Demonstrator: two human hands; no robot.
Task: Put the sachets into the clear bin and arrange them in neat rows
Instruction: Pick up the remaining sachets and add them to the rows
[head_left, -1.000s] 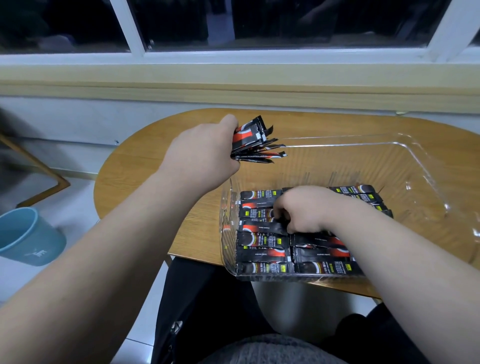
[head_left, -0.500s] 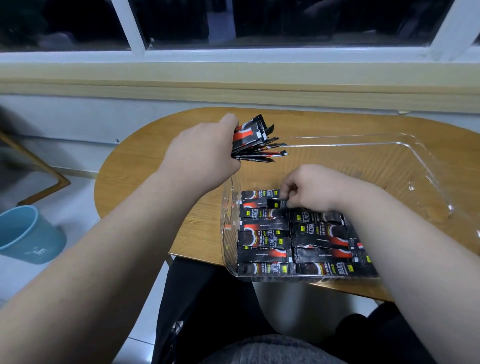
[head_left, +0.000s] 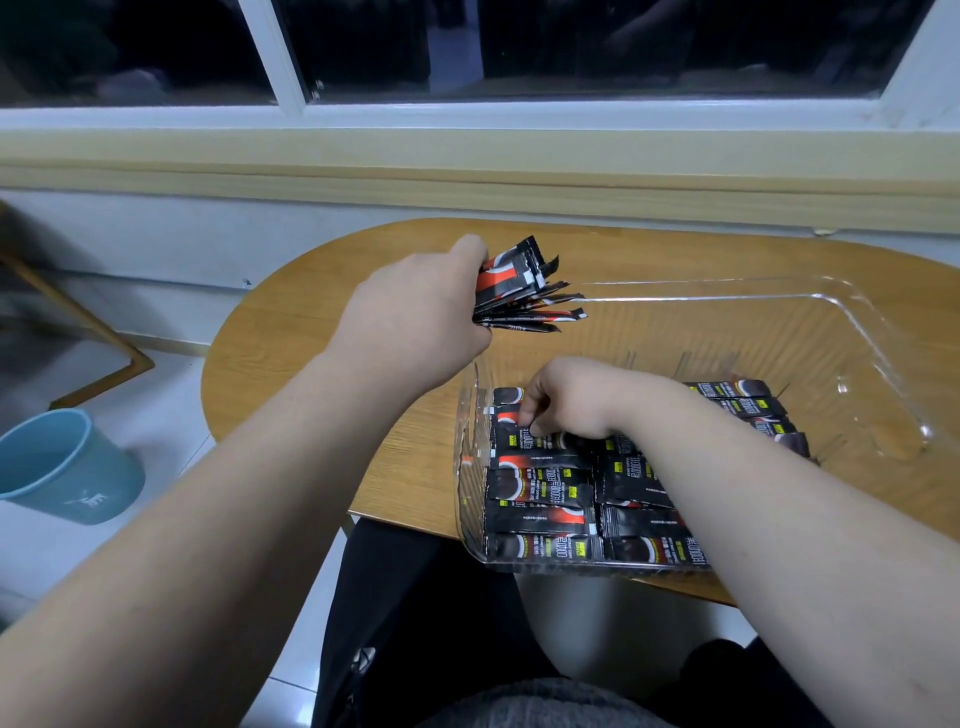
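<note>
Well, the sachets are narrow black packets with a red and white curve and small yellow marks. Many of them, the laid sachets (head_left: 540, 488), lie flat in the near left part of the clear bin (head_left: 852, 322), side by side in two columns, and a third group shows behind the right forearm. Their long sides run across the bin, and some rows sit a little crooked.

The right hand (head_left: 571, 400) is inside the bin, above the far end of the left column. Its fingers are curled down and the thumb and first finger pinch one sachet (head_left: 535, 441) there. The left hand (head_left: 415, 322) is held over the table (head_left: 311, 332), just beside the far left corner of the bin, closed firmly around a bundle of sachets (head_left: 519, 291) that fans out towards the bin.

The far half and the right side of the bin show a bare bottom. The near wall of the bin lies along the near edge of the table, and its near left corner seems to pass a little over that edge. A windowsill (head_left: 467, 171) runs behind the table. A blue bucket (head_left: 62, 467) stands on the floor, well apart on the left.
</note>
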